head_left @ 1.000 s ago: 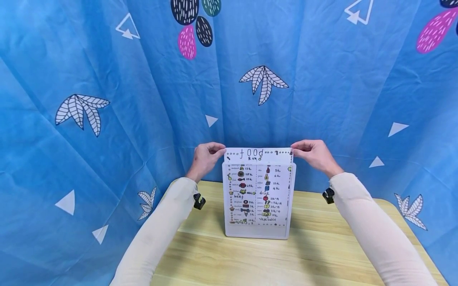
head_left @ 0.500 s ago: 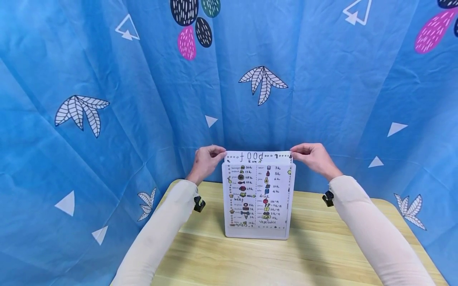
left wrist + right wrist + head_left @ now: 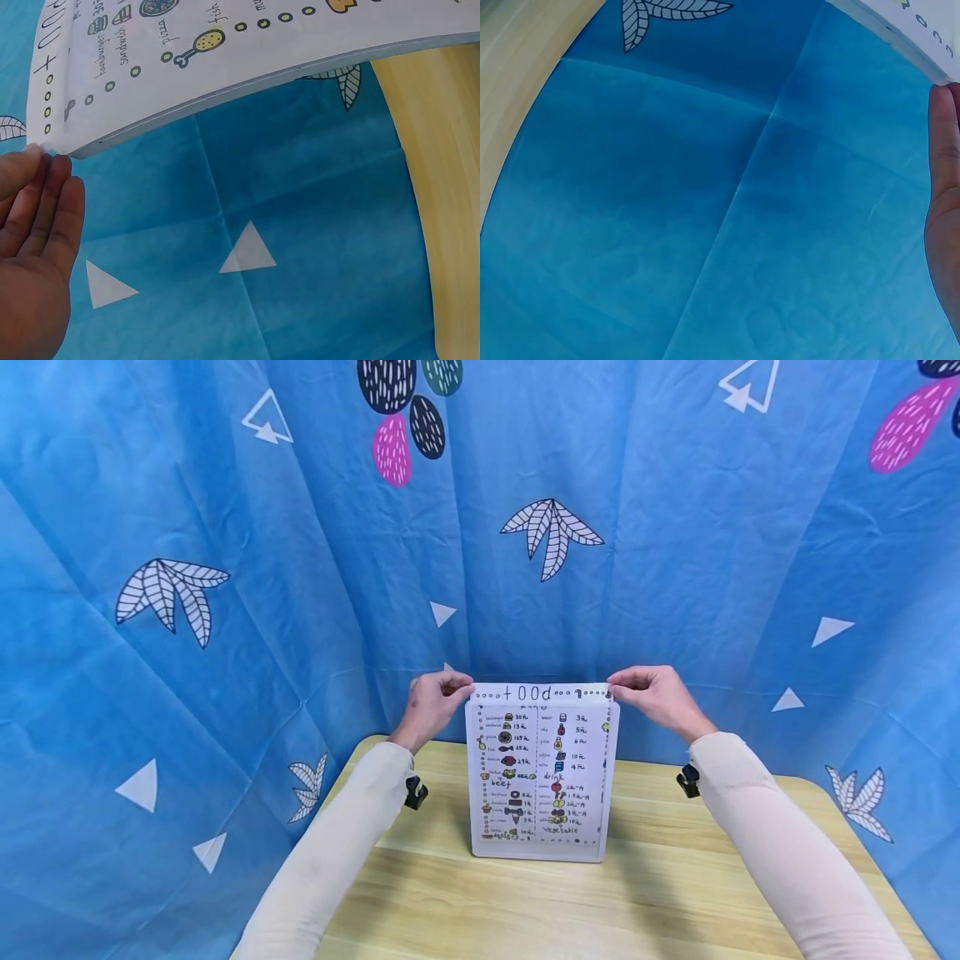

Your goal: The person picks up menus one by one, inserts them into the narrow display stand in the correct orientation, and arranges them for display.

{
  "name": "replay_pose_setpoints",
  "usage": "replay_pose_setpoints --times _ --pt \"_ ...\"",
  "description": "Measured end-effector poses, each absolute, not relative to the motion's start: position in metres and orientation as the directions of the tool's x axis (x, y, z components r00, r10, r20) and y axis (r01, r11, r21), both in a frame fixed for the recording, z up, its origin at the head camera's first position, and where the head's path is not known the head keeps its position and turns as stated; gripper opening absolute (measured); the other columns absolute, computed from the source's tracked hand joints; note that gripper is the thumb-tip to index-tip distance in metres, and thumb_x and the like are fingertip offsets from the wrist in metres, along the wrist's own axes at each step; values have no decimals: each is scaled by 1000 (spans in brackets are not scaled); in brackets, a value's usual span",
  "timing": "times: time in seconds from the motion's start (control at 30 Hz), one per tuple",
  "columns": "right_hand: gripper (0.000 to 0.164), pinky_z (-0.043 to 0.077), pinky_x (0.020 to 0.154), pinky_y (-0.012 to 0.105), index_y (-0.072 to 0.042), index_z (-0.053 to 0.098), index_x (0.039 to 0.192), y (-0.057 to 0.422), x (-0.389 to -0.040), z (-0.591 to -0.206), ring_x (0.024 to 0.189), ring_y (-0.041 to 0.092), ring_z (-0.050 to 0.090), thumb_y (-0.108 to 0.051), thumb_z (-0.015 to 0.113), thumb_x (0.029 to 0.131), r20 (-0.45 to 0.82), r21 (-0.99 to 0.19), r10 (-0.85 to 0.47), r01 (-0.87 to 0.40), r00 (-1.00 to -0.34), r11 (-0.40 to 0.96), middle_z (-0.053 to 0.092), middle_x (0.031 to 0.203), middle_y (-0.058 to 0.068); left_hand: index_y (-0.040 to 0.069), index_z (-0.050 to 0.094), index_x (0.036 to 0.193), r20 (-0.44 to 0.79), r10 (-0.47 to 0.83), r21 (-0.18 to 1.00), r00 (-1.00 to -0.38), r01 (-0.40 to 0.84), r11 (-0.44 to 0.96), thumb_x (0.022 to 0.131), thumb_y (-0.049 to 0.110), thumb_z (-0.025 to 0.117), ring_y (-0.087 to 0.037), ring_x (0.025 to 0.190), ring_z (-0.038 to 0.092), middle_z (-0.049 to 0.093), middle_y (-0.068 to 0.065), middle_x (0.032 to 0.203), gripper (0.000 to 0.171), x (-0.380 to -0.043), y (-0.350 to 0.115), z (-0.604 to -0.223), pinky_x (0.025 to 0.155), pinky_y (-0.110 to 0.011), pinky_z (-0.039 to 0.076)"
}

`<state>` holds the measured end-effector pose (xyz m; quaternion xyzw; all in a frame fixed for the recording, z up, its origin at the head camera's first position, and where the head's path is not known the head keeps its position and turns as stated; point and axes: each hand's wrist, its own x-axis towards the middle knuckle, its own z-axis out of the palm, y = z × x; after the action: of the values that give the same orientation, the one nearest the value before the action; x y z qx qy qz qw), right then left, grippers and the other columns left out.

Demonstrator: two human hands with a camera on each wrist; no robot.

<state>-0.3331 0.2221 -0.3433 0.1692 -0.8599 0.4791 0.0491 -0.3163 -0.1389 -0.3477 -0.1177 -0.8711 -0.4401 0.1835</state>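
Note:
A white paper menu, hand-lettered with "food", small drawings and prices, stands upright in a thin sign holder with a pale frame. Its top strip sticks out above the holder's upper edge. In the head view, my left hand pinches the sheet's top left corner between thumb and fingers. At the top right corner my right hand pinches it too. The left wrist view shows the left fingers close to the holder's corner. The right wrist view catches only part of the right hand, beside the holder's edge.
The holder stands on a light wood-grain table with rounded far corners. A blue patterned curtain hangs behind and at both sides. Black wrist devices, such as the one on the left wrist, sit at both sleeves.
The menu has slid down inside the holder, so its top strip above the edge is shorter. Both hands have come down with it, still pinching its corners. The holder has stayed put.

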Motion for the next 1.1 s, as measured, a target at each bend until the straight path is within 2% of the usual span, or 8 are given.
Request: replay_pose_setpoints --times 0.07,0.23,0.53,0.87,1.1 --pt "24 51 76 23 0 73 112 222 -333 -344 96 34 67 -17 69 96 250 -807 -246 -342 -936 481 74 101 15 5 77 102 428 46 719 -902 371 588 94 14 72 -20 86 68 74 -7 96 13 -317 -139 -349 77 -35 56" --pt "24 50 77 23 -2 74 111 223 -333 -346 93 25 67 -19 70 96 246 -802 -243 -338 -938 493 74 101 14 6 77 100 429 59 714 -901 379 589 93 14 73 -19 84 68 74 -6 94 11 -317 -140 -350 76 -34 55" --pt "27 50 80 26 -4 74 113 224 -328 -342 93 16 65 -25 70 96 232 -796 -241 -326 -943 510 74 106 13 7 77 102 425 70 717 -903 383 583 94 14 72 -18 85 67 73 -6 96 12 -316 -139 -350 76 -33 56" --pt "25 51 79 27 -3 74 113 223 -326 -346 96 22 64 -22 69 97 229 -776 -239 -326 -943 540 72 109 14 7 77 102 399 81 719 -913 366 590 95 13 71 -17 85 67 73 -5 96 11 -311 -140 -352 75 -32 56" --pt "31 50 84 36 -4 73 116 223 -321 -348 104 28 63 -28 68 97 198 -773 -239 -301 -951 558 70 115 15 7 77 101 421 107 708 -901 400 582 94 15 72 -17 84 67 72 -5 96 11 -309 -140 -355 75 -32 56"
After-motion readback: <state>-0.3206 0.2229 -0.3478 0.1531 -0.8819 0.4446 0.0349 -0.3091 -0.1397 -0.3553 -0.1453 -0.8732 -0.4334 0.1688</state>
